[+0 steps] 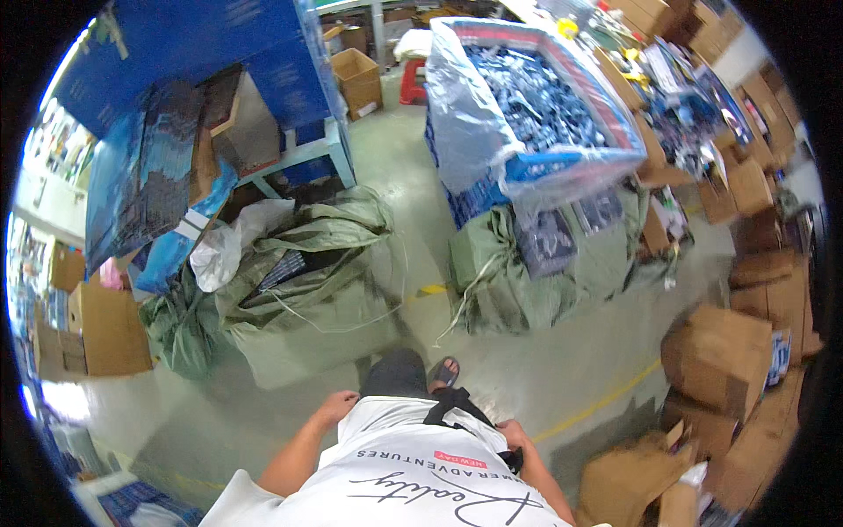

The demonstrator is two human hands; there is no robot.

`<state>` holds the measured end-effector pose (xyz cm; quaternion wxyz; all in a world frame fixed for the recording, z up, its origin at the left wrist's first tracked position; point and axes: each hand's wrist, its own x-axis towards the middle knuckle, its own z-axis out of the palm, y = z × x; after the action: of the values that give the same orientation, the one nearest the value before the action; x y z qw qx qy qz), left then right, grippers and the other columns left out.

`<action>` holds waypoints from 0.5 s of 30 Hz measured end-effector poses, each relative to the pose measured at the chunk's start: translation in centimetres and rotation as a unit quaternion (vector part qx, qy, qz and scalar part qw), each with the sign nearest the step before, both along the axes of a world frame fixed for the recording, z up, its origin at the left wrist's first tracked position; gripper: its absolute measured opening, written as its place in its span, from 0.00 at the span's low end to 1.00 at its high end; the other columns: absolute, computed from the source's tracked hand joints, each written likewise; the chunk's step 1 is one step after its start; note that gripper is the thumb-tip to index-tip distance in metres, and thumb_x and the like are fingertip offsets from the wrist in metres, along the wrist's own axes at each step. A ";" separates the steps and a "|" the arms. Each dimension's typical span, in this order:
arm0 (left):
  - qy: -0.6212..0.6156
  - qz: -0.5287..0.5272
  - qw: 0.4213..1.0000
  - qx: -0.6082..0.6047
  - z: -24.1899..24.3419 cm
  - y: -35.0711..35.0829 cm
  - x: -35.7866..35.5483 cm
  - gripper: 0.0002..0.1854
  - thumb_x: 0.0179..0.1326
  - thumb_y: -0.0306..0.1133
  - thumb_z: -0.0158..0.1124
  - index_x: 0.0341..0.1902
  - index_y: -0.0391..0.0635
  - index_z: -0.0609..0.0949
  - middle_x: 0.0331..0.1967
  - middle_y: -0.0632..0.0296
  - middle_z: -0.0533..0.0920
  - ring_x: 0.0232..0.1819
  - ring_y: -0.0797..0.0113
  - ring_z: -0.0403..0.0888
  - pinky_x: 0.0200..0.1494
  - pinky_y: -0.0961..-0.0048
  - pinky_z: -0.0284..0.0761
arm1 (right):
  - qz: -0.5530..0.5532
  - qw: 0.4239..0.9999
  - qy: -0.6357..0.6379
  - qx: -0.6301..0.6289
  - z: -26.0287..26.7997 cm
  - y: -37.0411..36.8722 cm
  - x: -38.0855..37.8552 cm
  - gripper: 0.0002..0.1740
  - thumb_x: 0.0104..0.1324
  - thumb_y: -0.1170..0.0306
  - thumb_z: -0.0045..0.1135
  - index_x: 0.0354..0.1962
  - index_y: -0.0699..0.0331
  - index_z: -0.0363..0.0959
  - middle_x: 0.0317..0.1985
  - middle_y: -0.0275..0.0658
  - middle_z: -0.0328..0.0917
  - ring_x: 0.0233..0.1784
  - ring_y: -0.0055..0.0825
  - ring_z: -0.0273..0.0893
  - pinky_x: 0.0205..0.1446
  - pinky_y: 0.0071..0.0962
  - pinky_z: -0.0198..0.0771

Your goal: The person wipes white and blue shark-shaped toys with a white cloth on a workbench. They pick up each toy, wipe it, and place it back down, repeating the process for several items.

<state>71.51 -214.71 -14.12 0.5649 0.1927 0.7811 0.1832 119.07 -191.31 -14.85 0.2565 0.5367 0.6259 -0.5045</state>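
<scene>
My left hand hangs beside my left thigh, at the edge of my white shirt, with its fingers loosely curled. On the other side of the shirt, my right hand is at my hip, close to black straps; whether it grips one cannot be told. On the floor in front, an opened green woven sack shows dark patterned contents. To its right are tied green woven sacks with a clear bag of dark parts on top. Behind them stands a plastic-lined blue bin full of small bluish pieces.
A blue cabinet or machine with a light blue frame stands at the upper left. Cardboard boxes are piled along the right, and another carton is at left. Grey floor shows between the sacks. A red stool is farther back.
</scene>
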 end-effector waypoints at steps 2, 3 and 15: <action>-0.051 0.111 0.993 0.000 -0.1 2.6 1.1 0.22 0.77 0.43 0.60 0.60 0.37 0.86 0.52 0.55 0.90 0.51 0.62 0.86 0.57 0.63 0.80 | 0.043 0.998 0.011 0.054 1.5 6.3 -1.1 0.22 0.63 0.54 0.64 0.40 0.66 0.88 0.35 0.53 0.87 0.39 0.41 0.88 0.46 0.39 0.79; -0.089 0.166 0.982 0.002 -0.2 3.8 1.2 0.22 0.77 0.43 0.59 0.60 0.37 0.86 0.52 0.55 0.90 0.53 0.61 0.86 0.59 0.63 0.79 | 0.049 0.995 0.018 0.083 2.3 9.6 -2.1 0.20 0.64 0.56 0.65 0.40 0.66 0.88 0.33 0.50 0.88 0.36 0.38 0.87 0.43 0.38 0.80; -0.038 0.069 0.980 -0.184 -6.1 26.0 -19.8 0.20 0.68 0.41 0.64 0.56 0.43 0.88 0.37 0.57 0.88 0.30 0.64 0.83 0.34 0.61 0.82 | -0.141 0.924 0.269 0.231 21.4 43.8 -36.2 0.15 0.70 0.74 0.56 0.51 0.67 0.84 0.31 0.47 0.86 0.31 0.33 0.84 0.42 0.32 0.78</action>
<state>51.67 -188.67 -20.19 0.6058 0.0241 0.7910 0.0821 82.87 -147.51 6.50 -0.1265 0.5081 0.6880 -0.5026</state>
